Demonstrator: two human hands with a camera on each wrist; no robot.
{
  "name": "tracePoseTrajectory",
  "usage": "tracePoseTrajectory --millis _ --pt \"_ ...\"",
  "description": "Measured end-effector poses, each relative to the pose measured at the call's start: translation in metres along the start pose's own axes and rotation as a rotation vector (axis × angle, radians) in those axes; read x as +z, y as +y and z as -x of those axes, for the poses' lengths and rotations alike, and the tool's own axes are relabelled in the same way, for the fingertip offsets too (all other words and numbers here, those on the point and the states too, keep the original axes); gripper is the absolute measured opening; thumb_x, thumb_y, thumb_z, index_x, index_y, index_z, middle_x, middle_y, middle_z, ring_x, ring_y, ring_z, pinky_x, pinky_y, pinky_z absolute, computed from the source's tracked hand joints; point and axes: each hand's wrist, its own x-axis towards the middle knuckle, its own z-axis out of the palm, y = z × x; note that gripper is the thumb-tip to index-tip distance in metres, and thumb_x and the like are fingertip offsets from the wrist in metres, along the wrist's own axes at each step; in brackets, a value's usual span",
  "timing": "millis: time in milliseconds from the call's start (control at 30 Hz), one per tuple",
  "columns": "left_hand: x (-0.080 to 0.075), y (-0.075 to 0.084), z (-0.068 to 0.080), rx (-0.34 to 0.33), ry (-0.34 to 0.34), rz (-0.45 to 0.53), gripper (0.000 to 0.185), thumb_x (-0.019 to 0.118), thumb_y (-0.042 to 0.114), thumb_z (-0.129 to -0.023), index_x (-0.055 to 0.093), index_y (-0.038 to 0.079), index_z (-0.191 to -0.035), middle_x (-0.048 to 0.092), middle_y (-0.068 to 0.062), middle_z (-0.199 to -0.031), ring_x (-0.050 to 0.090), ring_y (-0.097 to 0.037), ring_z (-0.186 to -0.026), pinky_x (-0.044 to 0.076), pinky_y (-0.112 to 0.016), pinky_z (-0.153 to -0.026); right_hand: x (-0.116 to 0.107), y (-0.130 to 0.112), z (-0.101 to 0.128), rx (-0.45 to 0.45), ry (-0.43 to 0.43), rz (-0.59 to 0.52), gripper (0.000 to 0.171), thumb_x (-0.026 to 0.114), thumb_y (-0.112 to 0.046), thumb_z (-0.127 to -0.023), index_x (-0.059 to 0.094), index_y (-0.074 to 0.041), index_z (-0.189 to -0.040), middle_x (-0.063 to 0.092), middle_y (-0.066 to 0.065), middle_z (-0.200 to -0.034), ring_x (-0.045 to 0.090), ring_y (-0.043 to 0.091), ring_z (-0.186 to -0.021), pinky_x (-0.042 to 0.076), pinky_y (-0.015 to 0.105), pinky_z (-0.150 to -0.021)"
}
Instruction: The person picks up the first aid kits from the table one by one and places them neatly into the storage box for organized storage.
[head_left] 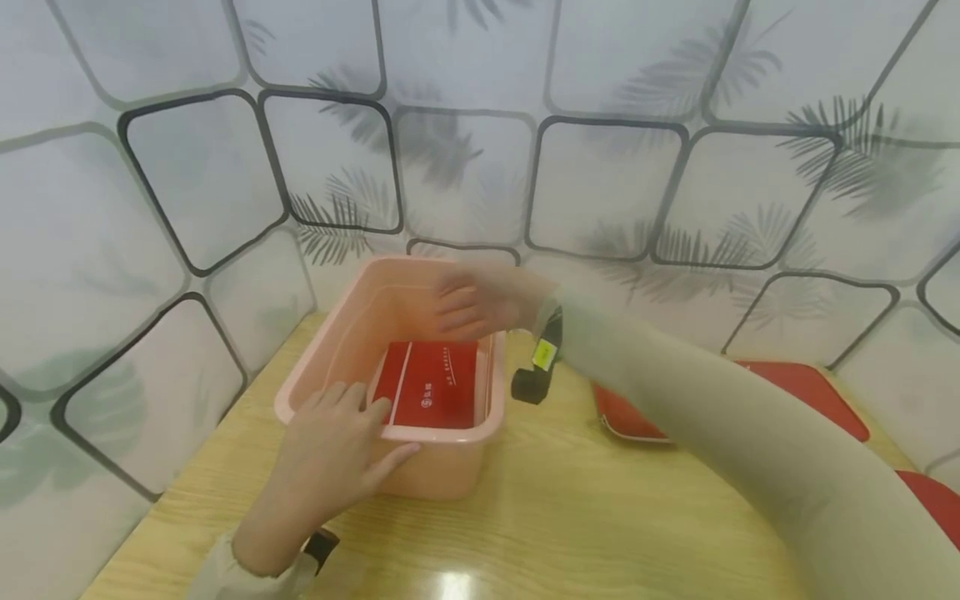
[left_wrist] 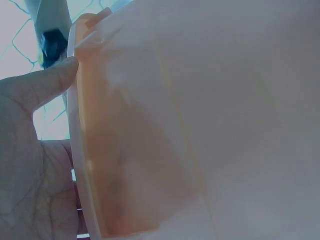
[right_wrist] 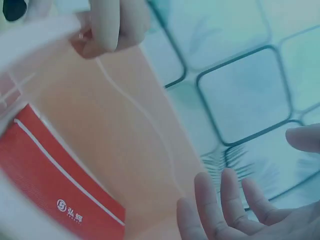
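Observation:
A pink plastic basin [head_left: 450, 435] stands on the wooden table in the head view. Inside it lies a flat red box [head_left: 442, 379] with a white line and a small white logo. My left hand [head_left: 318, 458] grips the near left rim, its fingers over the edge and the thumb on the outer wall. From the left wrist view, that thumb [left_wrist: 55, 80] presses the basin's outer side [left_wrist: 200, 125]. Blurred, my right hand [head_left: 480, 300] is over the far right part of the basin. Its fingers [right_wrist: 232, 197] are spread and relaxed in the right wrist view, holding nothing.
On the table [head_left: 600, 517], right of the basin, lies a red case [head_left: 802, 392] with a pale edge, partly covered by my right sleeve [head_left: 720, 408]. Another red item [head_left: 930, 504] shows at the right border. Patterned walls [head_left: 465, 175] enclose the table behind and at left.

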Motion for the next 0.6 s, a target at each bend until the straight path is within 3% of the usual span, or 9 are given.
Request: tracePoseTrajectory --millis 67,100,167,267,367,467,600 --pt "0.001 -0.001 0.001 0.005 0.017 0.005 0.049 0.065 0.057 -0.074 0.058 0.009 -0.079 0.053 -0.007 -0.073 0.051 -0.025 -0.070 0.039 -0.033 -0.061 0.053 -0.019 0.041 0.004 0.150 0.052 0.045 0.031 -0.022 -0.100 0.031 -0.002 -0.141 0.039 0.019 -0.144 0.045 0.033 -0.129 0.035 0.041 -0.108" --pt "0.001 -0.001 0.002 0.007 0.025 0.005 0.049 0.065 0.057 -0.073 0.058 0.009 -0.078 0.053 -0.007 -0.073 0.051 -0.025 -0.070 0.039 -0.032 -0.061 0.068 -0.024 0.057 0.017 0.260 0.095 0.050 0.031 -0.024 -0.100 0.025 -0.003 -0.145 0.033 0.019 -0.149 0.040 0.035 -0.133 0.033 0.044 -0.110" --pt "0.002 -0.001 0.003 0.012 0.039 0.005 0.048 0.065 0.056 -0.072 0.057 0.009 -0.077 0.052 -0.006 -0.072 0.051 -0.025 -0.070 0.039 -0.032 -0.060 0.077 -0.024 0.077 0.000 0.324 0.117 0.045 0.031 -0.022 -0.100 0.031 -0.002 -0.140 0.041 0.018 -0.142 0.045 0.033 -0.129 0.034 0.044 -0.109" --pt "0.002 -0.002 0.005 0.015 0.050 0.008 0.047 0.065 0.056 -0.071 0.057 0.009 -0.076 0.051 -0.006 -0.072 0.050 -0.024 -0.070 0.038 -0.032 -0.060 0.061 -0.011 0.100 -0.067 0.339 0.158 0.035 0.033 -0.023 -0.100 0.044 -0.006 -0.128 0.056 0.009 -0.123 0.057 0.025 -0.112 0.042 0.041 -0.102" --pt "0.002 -0.003 0.005 0.018 0.041 0.006 0.048 0.065 0.056 -0.072 0.057 0.009 -0.077 0.051 -0.006 -0.072 0.050 -0.024 -0.070 0.038 -0.032 -0.060 0.037 0.008 0.128 -0.137 0.325 0.136 0.028 0.033 -0.024 -0.101 0.051 -0.012 -0.117 0.062 0.000 -0.111 0.061 0.018 -0.104 0.047 0.035 -0.095" --pt "0.001 -0.004 0.004 0.023 0.022 0.000 0.049 0.065 0.057 -0.073 0.057 0.009 -0.077 0.052 -0.006 -0.072 0.051 -0.025 -0.070 0.039 -0.032 -0.061 0.011 0.027 0.153 -0.174 0.307 0.025 0.027 0.033 -0.024 -0.101 0.057 -0.015 -0.110 0.064 -0.002 -0.109 0.062 0.017 -0.104 0.048 0.033 -0.093" --pt "0.001 -0.007 0.003 0.029 0.001 -0.004 0.049 0.064 0.056 -0.074 0.058 0.008 -0.078 0.053 -0.007 -0.072 0.052 -0.025 -0.071 0.041 -0.034 -0.062 -0.018 0.045 0.177 -0.148 0.379 -0.111 0.032 0.032 -0.023 -0.101 0.063 -0.016 -0.102 0.066 0.000 -0.107 0.064 0.016 -0.102 0.049 0.031 -0.090"
